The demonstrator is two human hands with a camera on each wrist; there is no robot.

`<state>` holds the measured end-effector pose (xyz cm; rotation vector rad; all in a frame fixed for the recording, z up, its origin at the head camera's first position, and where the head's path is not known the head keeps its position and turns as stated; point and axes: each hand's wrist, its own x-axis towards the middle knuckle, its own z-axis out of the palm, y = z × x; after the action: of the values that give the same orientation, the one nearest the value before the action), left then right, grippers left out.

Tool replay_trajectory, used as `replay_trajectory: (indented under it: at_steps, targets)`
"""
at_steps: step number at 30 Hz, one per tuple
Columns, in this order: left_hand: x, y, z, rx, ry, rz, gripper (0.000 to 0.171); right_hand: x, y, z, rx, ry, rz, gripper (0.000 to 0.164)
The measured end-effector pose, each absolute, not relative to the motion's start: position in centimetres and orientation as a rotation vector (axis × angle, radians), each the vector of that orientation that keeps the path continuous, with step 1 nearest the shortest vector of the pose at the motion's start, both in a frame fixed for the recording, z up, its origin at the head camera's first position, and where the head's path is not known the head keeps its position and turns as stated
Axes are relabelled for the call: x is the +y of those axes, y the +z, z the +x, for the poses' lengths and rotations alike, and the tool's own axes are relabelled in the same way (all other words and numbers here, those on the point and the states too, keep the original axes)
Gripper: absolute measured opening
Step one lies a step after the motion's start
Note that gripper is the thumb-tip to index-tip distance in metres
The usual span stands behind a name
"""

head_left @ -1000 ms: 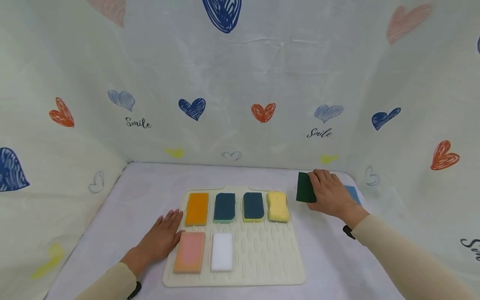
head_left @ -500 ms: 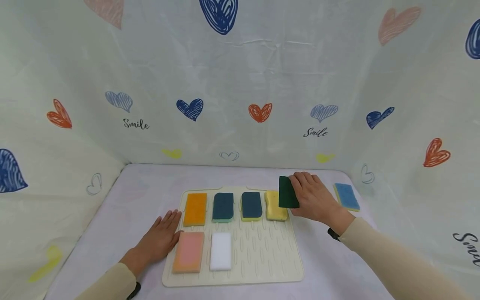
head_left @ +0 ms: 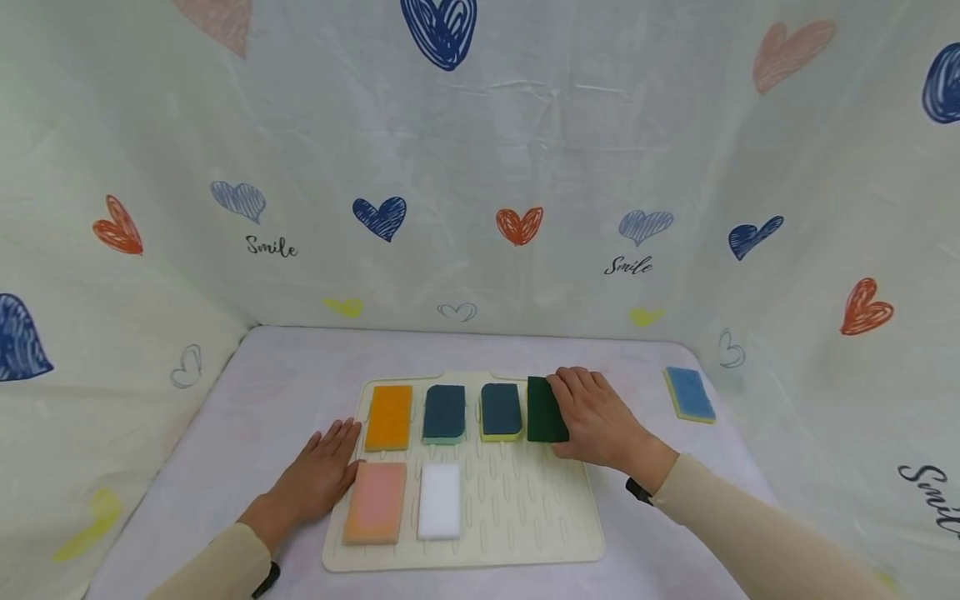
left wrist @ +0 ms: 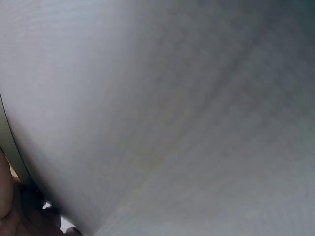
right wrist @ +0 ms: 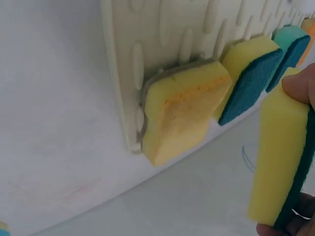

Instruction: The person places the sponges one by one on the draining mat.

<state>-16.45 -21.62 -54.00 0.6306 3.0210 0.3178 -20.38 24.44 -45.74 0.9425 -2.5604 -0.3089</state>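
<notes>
My right hand [head_left: 600, 421] grips a yellow sponge with a dark green scouring face [head_left: 547, 410], thumb and fingers on opposite edges. It is held above the back right of a cream ridged mat [head_left: 525, 517]. In the right wrist view the held sponge's yellow side [right wrist: 278, 152] shows, apart from a wavy-edged yellow sponge [right wrist: 189, 113] lying on the mat. That yellow sponge is hidden in the head view. My left hand [head_left: 318, 475] lies flat at the mat's left edge, fingers straight, beside an orange sponge [head_left: 389, 417] and a pink sponge [head_left: 375, 504].
Two blue-topped sponges, one [head_left: 445, 412] left of the other [head_left: 501, 411], lie in the mat's back row. A white sponge [head_left: 439, 502] is in the front row. A light blue and yellow sponge [head_left: 690, 394] lies on the table at right. The left wrist view is blurred.
My right hand has carried the green and yellow sponge leftward from the table's right side to over the mat, uncovering the light blue sponge. The left hand stays in place.
</notes>
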Motion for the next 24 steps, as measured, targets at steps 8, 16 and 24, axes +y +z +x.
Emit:
replay_trajectory:
  at_steps: [8, 16, 24]
  targets:
    - [-21.6, -54.1, -16.4, 3.038, 0.334, 0.644, 0.064, 22.6, -47.4, -18.9, -2.565, -0.255, 1.004, 0.101]
    - [-21.4, -54.0, -16.5, 3.015, 0.291, 0.61, 0.065, 21.3, -49.0, -17.1, -2.595, -0.236, 1.058, 0.104]
    - [-21.2, -53.8, -16.4, 3.014, 0.264, 0.586, 0.067, 20.1, -50.0, -15.6, -2.699, -0.24, 1.084, 0.102]
